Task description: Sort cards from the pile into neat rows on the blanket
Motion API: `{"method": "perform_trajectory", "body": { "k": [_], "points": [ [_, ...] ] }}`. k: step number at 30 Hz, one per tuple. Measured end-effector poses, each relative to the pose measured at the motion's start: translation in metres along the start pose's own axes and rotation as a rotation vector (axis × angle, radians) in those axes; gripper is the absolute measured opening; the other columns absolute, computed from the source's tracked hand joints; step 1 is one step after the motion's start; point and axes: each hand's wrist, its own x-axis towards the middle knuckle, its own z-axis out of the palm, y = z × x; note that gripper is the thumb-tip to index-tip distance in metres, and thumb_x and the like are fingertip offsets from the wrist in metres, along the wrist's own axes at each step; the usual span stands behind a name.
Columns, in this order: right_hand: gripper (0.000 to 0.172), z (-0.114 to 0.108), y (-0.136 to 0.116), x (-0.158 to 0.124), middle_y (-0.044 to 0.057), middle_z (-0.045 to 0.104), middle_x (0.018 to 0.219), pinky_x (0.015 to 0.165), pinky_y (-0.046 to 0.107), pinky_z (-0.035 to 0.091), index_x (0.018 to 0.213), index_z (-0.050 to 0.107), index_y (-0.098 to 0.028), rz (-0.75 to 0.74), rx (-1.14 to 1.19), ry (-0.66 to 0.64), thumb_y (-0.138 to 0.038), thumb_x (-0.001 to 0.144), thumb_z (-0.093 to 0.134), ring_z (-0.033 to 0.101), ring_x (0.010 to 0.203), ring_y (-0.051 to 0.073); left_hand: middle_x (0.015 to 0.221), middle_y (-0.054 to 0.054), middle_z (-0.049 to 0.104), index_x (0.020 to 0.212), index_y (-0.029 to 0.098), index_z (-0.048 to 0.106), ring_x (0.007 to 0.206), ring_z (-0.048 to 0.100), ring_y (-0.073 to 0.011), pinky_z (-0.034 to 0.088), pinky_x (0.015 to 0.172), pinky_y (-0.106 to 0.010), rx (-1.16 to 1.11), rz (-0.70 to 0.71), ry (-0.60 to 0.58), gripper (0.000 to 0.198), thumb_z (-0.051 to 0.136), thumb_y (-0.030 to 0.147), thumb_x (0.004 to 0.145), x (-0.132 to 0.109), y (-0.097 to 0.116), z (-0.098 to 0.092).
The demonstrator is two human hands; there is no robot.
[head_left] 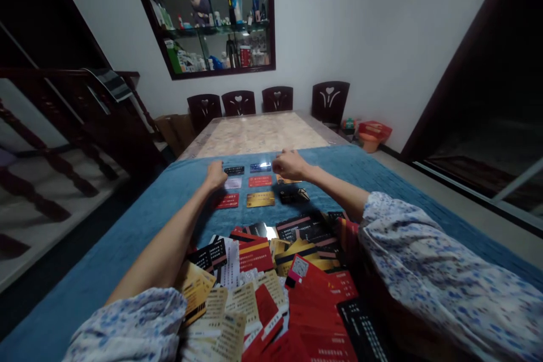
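Bank-style cards lie in rows on the blue cloth (161,203). My left hand (216,174) is closed at the left end of a black card (235,170) in the far row. Curled beside a blue card (260,167) is my right hand (291,164); whatever its fingers hold is hidden. Nearer come a pale card (233,182), a red card (260,181) and an orange-gold card (288,180) partly under the right hand. The closest row has another red card (227,201), a gold card (261,199) and a black-and-gold card (294,195).
A large loose pile of cards (258,305) covers the cloth between my forearms. Past the cloth, the patterned tabletop (258,133) stretches toward several dark chairs (278,99). A wall cabinet (220,28) holds bottles and a plush toy. An orange bin (370,140) stands right.
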Motion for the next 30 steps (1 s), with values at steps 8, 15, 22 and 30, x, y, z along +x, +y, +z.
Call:
{"method": "perform_trajectory", "body": {
  "k": [8, 15, 22, 30],
  "points": [
    [0.026, -0.005, 0.008, -0.046, 0.01, 0.072, 0.11, 0.073, 0.033, 0.032, 0.099, 0.074, -0.021, 0.027, 0.017, 0.021, -0.022, 0.09, 0.05, 0.051, 0.106, 0.027, 0.109, -0.014, 0.069, 0.114, 0.007, 0.065, 0.105, 0.062, -0.0243, 0.047, 0.1, -0.036, 0.109, 0.105, -0.002, 0.042, 0.048, 0.005, 0.076, -0.041, 0.051, -0.003],
    [0.023, 0.001, 0.016, -0.084, 0.009, 0.072, 0.108, 0.073, 0.034, 0.03, 0.095, 0.074, -0.021, 0.026, 0.044, 0.056, -0.023, 0.09, 0.051, 0.049, 0.103, 0.026, 0.102, -0.011, 0.067, 0.109, 0.01, 0.067, 0.098, 0.062, -0.0216, 0.048, 0.096, -0.032, 0.073, 0.199, -0.022, 0.038, 0.045, 0.004, 0.079, -0.071, 0.089, -0.003],
    [0.02, 0.011, 0.028, -0.13, 0.009, 0.072, 0.099, 0.075, 0.033, 0.029, 0.091, 0.072, -0.02, 0.033, 0.074, 0.091, -0.021, 0.09, 0.052, 0.049, 0.1, 0.025, 0.096, -0.01, 0.067, 0.098, 0.012, 0.071, 0.093, 0.063, -0.0212, 0.05, 0.089, -0.031, -0.018, 0.309, -0.053, 0.033, 0.047, 0.002, 0.078, -0.095, 0.127, 0.007],
    [0.018, 0.03, 0.05, -0.18, 0.009, 0.072, 0.093, 0.074, 0.034, 0.03, 0.086, 0.072, -0.021, 0.064, 0.097, 0.192, -0.021, 0.089, 0.054, 0.051, 0.097, 0.025, 0.092, -0.008, 0.068, 0.09, 0.014, 0.074, 0.087, 0.063, -0.0181, 0.051, 0.083, -0.028, -0.082, 0.403, -0.157, 0.033, 0.047, 0.0, 0.077, -0.128, 0.176, 0.018]
  ]
}}
